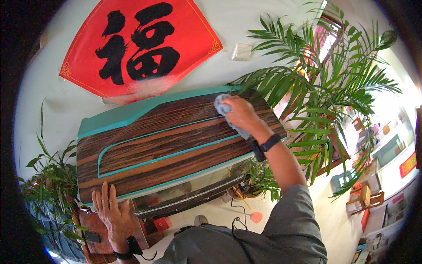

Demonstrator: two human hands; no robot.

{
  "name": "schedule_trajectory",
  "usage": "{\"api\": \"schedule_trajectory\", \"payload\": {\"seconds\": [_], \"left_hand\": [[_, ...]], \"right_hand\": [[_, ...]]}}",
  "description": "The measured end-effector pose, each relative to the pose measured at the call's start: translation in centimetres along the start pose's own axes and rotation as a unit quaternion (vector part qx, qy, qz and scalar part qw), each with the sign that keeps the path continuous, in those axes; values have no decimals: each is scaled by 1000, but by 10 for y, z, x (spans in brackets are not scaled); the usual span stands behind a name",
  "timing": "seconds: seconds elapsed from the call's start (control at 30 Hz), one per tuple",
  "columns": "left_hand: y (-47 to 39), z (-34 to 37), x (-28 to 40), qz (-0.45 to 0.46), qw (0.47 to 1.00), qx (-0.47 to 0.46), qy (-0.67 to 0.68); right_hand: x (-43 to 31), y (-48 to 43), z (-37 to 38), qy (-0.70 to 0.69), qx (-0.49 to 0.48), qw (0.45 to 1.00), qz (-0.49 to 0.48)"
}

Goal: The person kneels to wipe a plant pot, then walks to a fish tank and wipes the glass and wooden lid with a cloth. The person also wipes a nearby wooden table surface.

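Observation:
In front of me is a long cover with dark wood-grain panels and turquoise trim (165, 138). It tops what looks like a glass tank (178, 191). A bunched grey-blue cloth (221, 103) is gripped in my right hand (240, 114), pressed on the cover's upper right part. Part of the cloth hangs out below the hand. My left hand (112, 209) rests at the cover's front left edge, fingers spread and their tips on the wood-grain surface. It holds nothing. Each wrist wears a black strap.
Red paper with black calligraphy (141, 43) hangs on the wall behind the cover, near a white wall switch (242, 52). A tall palm (316, 85) leans over the right end. Leafy plants (52, 178) crowd the left. A red fly swatter (256, 217) and a black cable lie low in front.

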State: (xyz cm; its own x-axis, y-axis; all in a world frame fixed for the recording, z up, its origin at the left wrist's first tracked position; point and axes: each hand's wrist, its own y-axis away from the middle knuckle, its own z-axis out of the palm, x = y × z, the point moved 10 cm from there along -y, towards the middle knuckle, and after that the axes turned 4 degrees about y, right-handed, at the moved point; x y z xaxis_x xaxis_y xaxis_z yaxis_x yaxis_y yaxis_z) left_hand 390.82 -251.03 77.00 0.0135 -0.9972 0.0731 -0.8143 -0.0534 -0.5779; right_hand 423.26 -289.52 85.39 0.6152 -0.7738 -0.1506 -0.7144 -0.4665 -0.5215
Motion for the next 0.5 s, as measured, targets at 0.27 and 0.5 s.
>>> {"api": "schedule_trajectory", "payload": {"seconds": [0.27, 0.5], "left_hand": [[-2, -3, 4, 23, 999, 5, -23], [-1, 2, -1, 21, 999, -6, -26]], "right_hand": [[122, 66, -56, 94, -22, 969, 227], [128, 94, -58, 85, 26, 962, 258]]}}
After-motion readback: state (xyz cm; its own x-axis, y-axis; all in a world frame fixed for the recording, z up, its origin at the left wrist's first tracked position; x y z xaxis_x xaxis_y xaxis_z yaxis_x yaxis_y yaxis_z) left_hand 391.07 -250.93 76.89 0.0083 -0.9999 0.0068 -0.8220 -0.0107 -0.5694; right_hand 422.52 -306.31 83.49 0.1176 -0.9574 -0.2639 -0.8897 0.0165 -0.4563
